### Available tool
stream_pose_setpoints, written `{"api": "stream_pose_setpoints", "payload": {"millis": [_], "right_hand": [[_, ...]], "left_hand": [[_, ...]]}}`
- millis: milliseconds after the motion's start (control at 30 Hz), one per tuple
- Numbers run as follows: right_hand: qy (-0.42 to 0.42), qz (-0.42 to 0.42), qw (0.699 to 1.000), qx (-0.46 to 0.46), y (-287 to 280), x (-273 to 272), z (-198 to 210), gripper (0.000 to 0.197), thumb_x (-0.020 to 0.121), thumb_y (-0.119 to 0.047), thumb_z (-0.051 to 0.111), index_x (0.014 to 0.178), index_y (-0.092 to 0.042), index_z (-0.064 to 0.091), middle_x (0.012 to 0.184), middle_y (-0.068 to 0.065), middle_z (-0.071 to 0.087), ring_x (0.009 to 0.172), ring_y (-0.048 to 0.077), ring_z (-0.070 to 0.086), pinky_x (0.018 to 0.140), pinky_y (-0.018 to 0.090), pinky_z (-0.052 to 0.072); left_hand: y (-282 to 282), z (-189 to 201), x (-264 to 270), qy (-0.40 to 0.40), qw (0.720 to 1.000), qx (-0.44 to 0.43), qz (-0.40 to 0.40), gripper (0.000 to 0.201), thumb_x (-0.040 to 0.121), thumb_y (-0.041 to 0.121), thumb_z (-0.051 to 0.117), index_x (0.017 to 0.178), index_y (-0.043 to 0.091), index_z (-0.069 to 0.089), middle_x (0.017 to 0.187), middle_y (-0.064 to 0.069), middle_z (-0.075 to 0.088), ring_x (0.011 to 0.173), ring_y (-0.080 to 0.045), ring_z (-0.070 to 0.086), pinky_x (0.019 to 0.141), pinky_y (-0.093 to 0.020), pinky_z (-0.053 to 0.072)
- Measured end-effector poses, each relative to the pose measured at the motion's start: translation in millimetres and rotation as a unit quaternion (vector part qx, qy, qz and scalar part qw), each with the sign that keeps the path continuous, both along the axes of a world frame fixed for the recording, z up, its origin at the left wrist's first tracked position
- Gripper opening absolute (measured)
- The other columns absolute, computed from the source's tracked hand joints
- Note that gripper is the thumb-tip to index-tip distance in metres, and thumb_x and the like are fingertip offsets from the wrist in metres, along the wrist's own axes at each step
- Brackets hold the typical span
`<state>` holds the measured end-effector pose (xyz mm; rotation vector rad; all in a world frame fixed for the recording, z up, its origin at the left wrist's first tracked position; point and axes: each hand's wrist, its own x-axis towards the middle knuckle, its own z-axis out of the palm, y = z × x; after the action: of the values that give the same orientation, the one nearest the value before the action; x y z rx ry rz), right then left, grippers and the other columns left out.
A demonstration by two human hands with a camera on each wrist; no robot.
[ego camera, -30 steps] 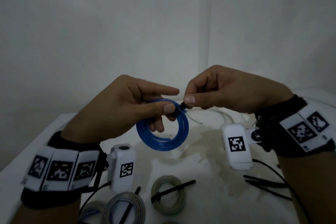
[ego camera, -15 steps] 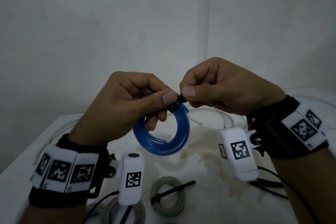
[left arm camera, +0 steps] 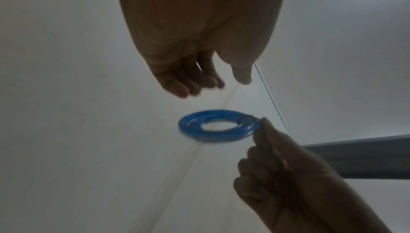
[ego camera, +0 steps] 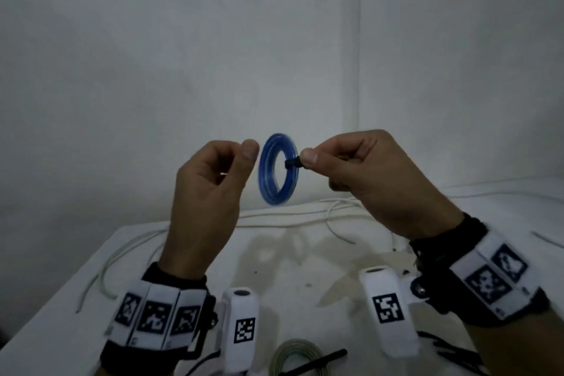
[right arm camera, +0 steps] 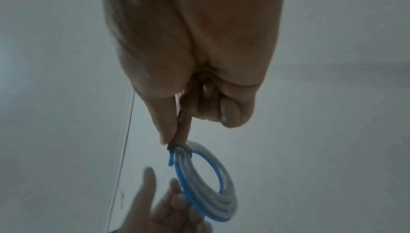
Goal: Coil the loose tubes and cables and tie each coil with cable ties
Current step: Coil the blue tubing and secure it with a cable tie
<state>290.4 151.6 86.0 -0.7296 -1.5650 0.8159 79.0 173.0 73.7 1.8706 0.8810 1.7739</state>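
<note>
A blue tube coil point(ego camera: 277, 172) hangs in the air in front of the wall, bound by a black cable tie point(ego camera: 292, 162). My right hand point(ego camera: 305, 159) pinches the tie's tail between thumb and forefinger, so the coil dangles from it. The right wrist view shows the same pinch of the right hand point(right arm camera: 175, 140) on the tie point(right arm camera: 177, 146), with the coil point(right arm camera: 208, 189) below. My left hand point(ego camera: 238, 153) is loosely curled just left of the coil and holds nothing. In the left wrist view the left hand point(left arm camera: 218, 82) is apart from the coil point(left arm camera: 213, 128).
Loose white cables point(ego camera: 290, 217) trail across the back and left of the white table point(ego camera: 305, 268). A grey coil point(ego camera: 294, 356) with a black tie lies at the near edge. Spare black cable ties point(ego camera: 451, 351) lie at the near right. Walls stand close behind.
Both hands have risen. My left hand has let go of the blue coil, which now hangs from the tie in my right hand and has turned more edge-on.
</note>
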Motion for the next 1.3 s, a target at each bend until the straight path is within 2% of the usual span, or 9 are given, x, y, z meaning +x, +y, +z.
{"api": "stream_pose_setpoints", "payload": {"millis": [133,267,333,433,533,700,967,1100,1300], "right_hand": [[-0.025,-0.023,0.998,0.047,0,-9,-5,0.016,0.092,-0.017,0.073,0.087,-0.004,0.079,0.06,-0.011,0.067,0.055,0.0,0.056,0.063,0.012,0.045],[-0.081,-0.013,0.995,0.054,0,-15,-8,0.017,0.098,-0.018,0.067,0.095,-0.006,0.079,0.081,0.003,0.078,0.067,0.028,0.067,0.077,0.043,0.056],[-0.09,0.006,0.995,0.044,1,-14,-10,0.017,0.101,-0.013,0.063,0.1,-0.003,0.077,0.084,0.005,0.078,0.072,0.019,0.07,0.087,0.037,0.058],[-0.099,0.029,0.994,0.044,0,-16,-10,0.018,0.102,-0.014,0.062,0.105,-0.005,0.077,0.097,0.015,0.078,0.097,0.042,0.071,0.098,0.053,0.054],[-0.086,0.036,0.994,0.049,1,-19,-11,0.016,0.101,-0.008,0.062,0.105,-0.001,0.076,0.097,0.012,0.078,0.098,0.031,0.074,0.098,0.048,0.056],[-0.068,0.018,0.995,0.065,4,-19,-13,0.013,0.097,-0.009,0.068,0.094,0.0,0.076,0.088,0.01,0.079,0.088,0.023,0.076,0.087,0.034,0.06],[-0.047,0.033,0.997,0.057,7,-15,-13,0.019,0.097,-0.016,0.07,0.084,-0.002,0.068,0.074,0.029,0.066,0.065,0.045,0.059,0.064,0.052,0.049],[-0.05,0.033,0.997,0.049,6,-10,-12,0.023,0.096,-0.012,0.068,0.074,-0.009,0.062,0.05,-0.009,0.038,0.047,0.009,0.024,0.05,0.026,0.023],[-0.053,0.041,0.995,0.069,4,0,-10,0.019,0.091,-0.012,0.07,0.074,-0.007,0.064,0.053,-0.008,0.042,0.047,0.004,0.026,0.05,0.02,0.026]], "left_hand": [[-8,0,3,0.091,0.987,-0.083,-0.105,0.048,0.099,0.055,0.047,0.096,0.019,0.078,0.092,-0.007,0.076,0.09,-0.021,0.072,0.088,-0.034,0.057],[-4,-1,1,0.065,0.97,-0.155,-0.174,0.045,0.095,0.044,0.053,0.104,0.007,0.076,0.1,-0.015,0.075,0.101,-0.029,0.071,0.1,-0.051,0.051],[-2,-1,-2,0.054,0.965,-0.168,-0.196,0.041,0.095,0.038,0.057,0.099,0.0,0.073,0.094,-0.017,0.072,0.093,-0.032,0.066,0.1,-0.054,0.05],[-2,-1,-3,0.021,0.955,-0.175,-0.238,0.038,0.094,0.034,0.057,0.096,-0.003,0.066,0.083,-0.017,0.057,0.084,-0.029,0.052,0.085,-0.049,0.043],[-2,0,2,-0.02,0.944,-0.175,-0.28,0.044,0.092,0.03,0.057,0.1,-0.014,0.057,0.089,-0.022,0.045,0.089,-0.03,0.04,0.084,-0.047,0.036],[-4,2,2,-0.049,0.935,-0.184,-0.299,0.028,0.089,0.028,0.062,0.101,0.004,0.072,0.103,-0.017,0.044,0.093,-0.03,0.037,0.079,-0.035,0.039],[-16,5,10,-0.113,0.882,-0.209,-0.408,0.023,0.094,0.022,0.048,0.096,0.009,0.067,0.068,0.005,0.035,0.066,-0.011,0.031,0.063,-0.019,0.037],[-19,4,13,-0.121,0.867,-0.215,-0.432,0.026,0.097,0.021,0.041,0.094,0.01,0.064,0.067,0.008,0.04,0.068,-0.014,0.021,0.062,-0.02,0.034],[-22,6,16,-0.091,0.884,-0.187,-0.418,0.019,0.093,0.02,0.05,0.092,0.008,0.064,0.064,0.006,0.032,0.061,-0.012,0.03,0.059,-0.021,0.035]]}}
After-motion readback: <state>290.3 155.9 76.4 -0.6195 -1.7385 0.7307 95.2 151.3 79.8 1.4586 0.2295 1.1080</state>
